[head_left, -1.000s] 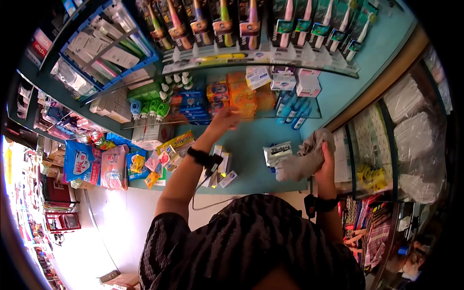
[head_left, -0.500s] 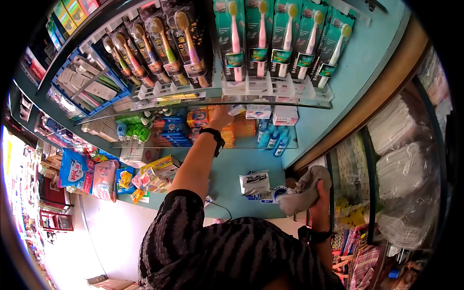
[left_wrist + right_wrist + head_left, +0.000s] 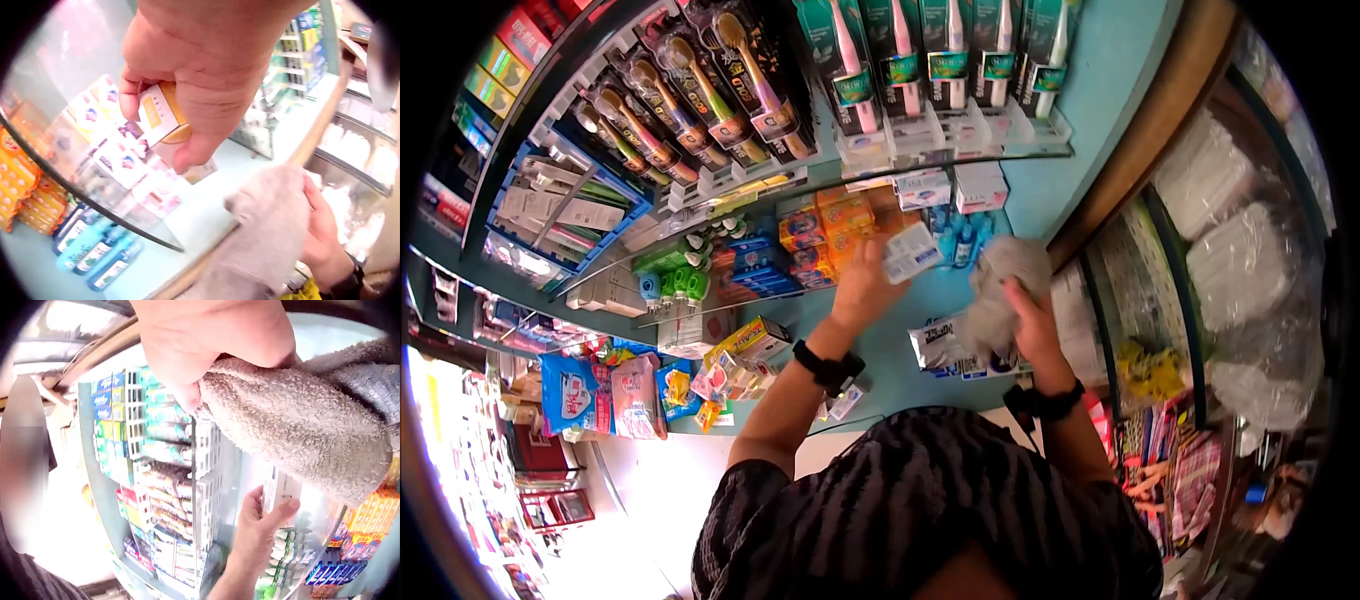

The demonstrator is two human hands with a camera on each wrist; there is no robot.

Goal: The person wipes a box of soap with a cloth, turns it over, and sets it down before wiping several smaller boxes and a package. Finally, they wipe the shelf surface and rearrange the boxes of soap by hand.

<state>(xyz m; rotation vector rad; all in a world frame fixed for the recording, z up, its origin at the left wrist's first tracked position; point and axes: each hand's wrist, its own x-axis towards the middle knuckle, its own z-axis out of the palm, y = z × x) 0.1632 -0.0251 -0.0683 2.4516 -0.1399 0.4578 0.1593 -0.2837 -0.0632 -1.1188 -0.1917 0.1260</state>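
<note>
My left hand (image 3: 865, 290) pinches a small white and orange box (image 3: 164, 115) between thumb and fingers, in front of the glass shelf. In the head view the box's pale, printed face (image 3: 913, 253) is turned up. A grey terry cloth (image 3: 294, 419) is bunched in my right hand (image 3: 1032, 322), which grips it with the thumb on top. The cloth is just to the right of the box, apart from it in the head view. Behind the left hand sit stacked orange boxes (image 3: 840, 225) on the shelf.
Blue bottles (image 3: 965, 243) and white cartons (image 3: 980, 188) fill the shelf's right end. Above, a glass edge (image 3: 940, 168) carries packaged toothbrushes (image 3: 950, 65). A silvery packet (image 3: 937, 343) lies on the counter; small boxes and detergent bags (image 3: 638, 395) stand at left.
My left hand reached in among the shelf boxes, took the small box and drew back with it. The right hand has brought the cloth up and left toward it.
</note>
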